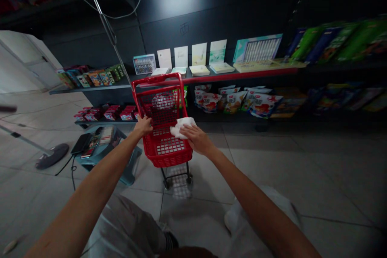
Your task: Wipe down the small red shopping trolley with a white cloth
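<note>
A small red shopping cart (165, 157) with a mesh basket and a raised red handle stands on the tiled floor in front of me. My left hand (143, 126) grips the basket's left rim, fingers curled over it. My right hand (196, 138) lies on the right rim and presses a crumpled white cloth (181, 125) against it. The basket's inside looks bare apart from a pale rounded shape seen through the back mesh.
Dark shelves (242, 75) behind the cart carry cards, boxes and snack bags. A teal stool (111, 157) with a phone and small items stands left of the cart. A stand's round base (52, 156) and cable lie further left. My knees are below.
</note>
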The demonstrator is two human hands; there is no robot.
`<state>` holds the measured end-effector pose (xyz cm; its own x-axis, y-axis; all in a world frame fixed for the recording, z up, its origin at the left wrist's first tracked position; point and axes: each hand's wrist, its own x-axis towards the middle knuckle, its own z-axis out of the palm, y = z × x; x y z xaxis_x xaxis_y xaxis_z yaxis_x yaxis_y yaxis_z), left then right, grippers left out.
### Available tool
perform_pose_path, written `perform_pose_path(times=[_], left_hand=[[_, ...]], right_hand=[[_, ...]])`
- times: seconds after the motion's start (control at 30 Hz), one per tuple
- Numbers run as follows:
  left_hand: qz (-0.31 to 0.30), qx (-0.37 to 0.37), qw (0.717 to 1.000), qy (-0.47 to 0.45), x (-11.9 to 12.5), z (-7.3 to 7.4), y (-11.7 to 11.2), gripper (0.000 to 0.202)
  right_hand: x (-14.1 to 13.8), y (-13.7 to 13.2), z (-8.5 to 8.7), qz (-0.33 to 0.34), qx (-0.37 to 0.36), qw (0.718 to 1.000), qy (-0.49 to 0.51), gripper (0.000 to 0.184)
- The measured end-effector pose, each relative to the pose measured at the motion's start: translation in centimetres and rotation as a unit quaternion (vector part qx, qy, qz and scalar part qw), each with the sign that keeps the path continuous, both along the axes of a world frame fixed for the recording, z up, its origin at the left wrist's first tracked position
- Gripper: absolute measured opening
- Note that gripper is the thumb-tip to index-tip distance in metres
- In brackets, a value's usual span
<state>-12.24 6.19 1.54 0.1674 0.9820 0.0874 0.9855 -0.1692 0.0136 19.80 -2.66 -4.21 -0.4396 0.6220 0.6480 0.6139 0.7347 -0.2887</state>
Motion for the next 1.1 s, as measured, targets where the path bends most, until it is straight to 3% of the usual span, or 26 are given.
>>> perform_pose_path(times=[0.13,0.27,0.4,0.5,0.6,0.73,0.93,1.1], left_hand=[[-0.021,0.000,1.000,-0.005,0.8,-0.5,0.3,0.030],[-0.027,0.012,0.997,-0.064,1.9,-0.6,0.5,0.026],[-0.014,0.063,0.985,-0.158,3.1,-0.7,1.1,0.053],[0.016,0.069,0.978,-0.198,4.1,-0.9,1.9,0.069],[0.086,0.009,0.973,-0.216,5.3,-0.9,2.5,0.066],[0.127,-0.063,0.968,-0.205,7.2,-0.6,2.6,0.062],[0.090,-0.075,0.974,-0.192,9.6,-0.6,1.2,0.053],[0.057,-0.081,0.976,-0.194,10.0,-0.7,0.1,0.052]], right_hand=[[0.5,-1.7,0.0,0.026,0.011,0.998,-0.055,0.043],[2.2,-4.0,0.4,0.053,0.014,0.996,-0.063,0.050],[2.9,-7.7,0.7,0.088,0.011,0.993,-0.075,0.052],[2.9,-10.1,0.4,0.067,-0.001,0.995,-0.073,0.058],[3.3,-11.0,0.1,0.050,0.000,0.995,-0.081,0.061],[4.7,-10.0,0.1,0.037,-0.002,0.995,-0.091,0.057],[8.0,-6.0,0.6,-0.010,-0.015,0.998,-0.068,0.049],[10.1,-2.4,0.8,-0.067,-0.048,0.997,-0.013,0.051]])
